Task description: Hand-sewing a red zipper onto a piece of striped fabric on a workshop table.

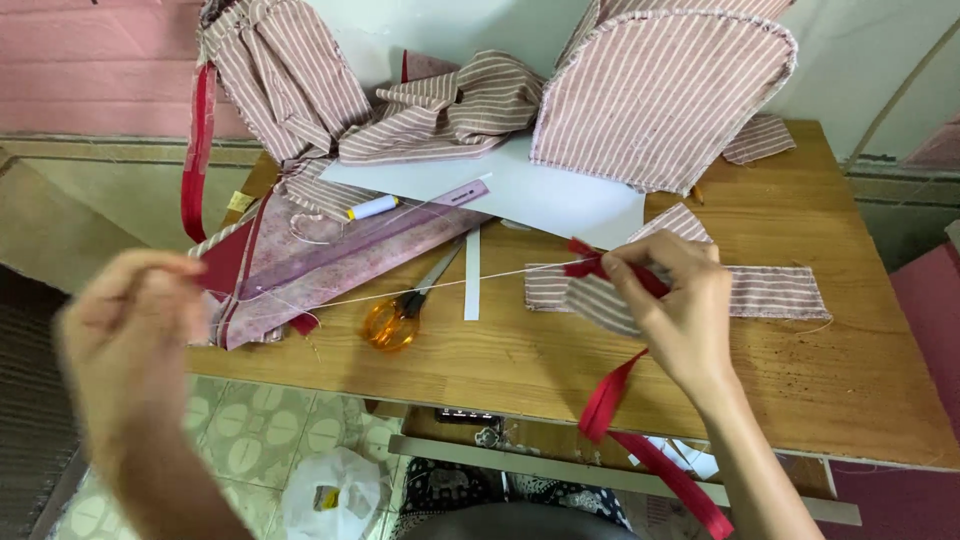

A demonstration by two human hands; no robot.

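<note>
We see the right hand over the wooden table, its fingers pressed together and pinching a red strap against a striped strip of cloth. The strap shows above the fingertips, then hangs below the hand, over the table's front edge and down toward the floor. The striped strip lies flat on the table, partly hidden under the hand.

From the pinch a white thread runs taut to the left, across the table, to the left hand. That hand is held off the table's left edge, blurred; its fingers look closed around the thread's end, though we cannot tell the exact grip.

Under the thread lie scissors with orange handles, blades pointing up and to the right, and beside them a narrow white paper strip. Left of the scissors a pink folded piece of fabric with red edging overhangs the table corner. Behind it we see a white sheet of paper, with a white marker with a yellow cap and a pink ruler at its left edge. At the back stand a rounded striped panel and a heap of striped cloth. A white plastic bag lies on the tiled floor below.
</note>
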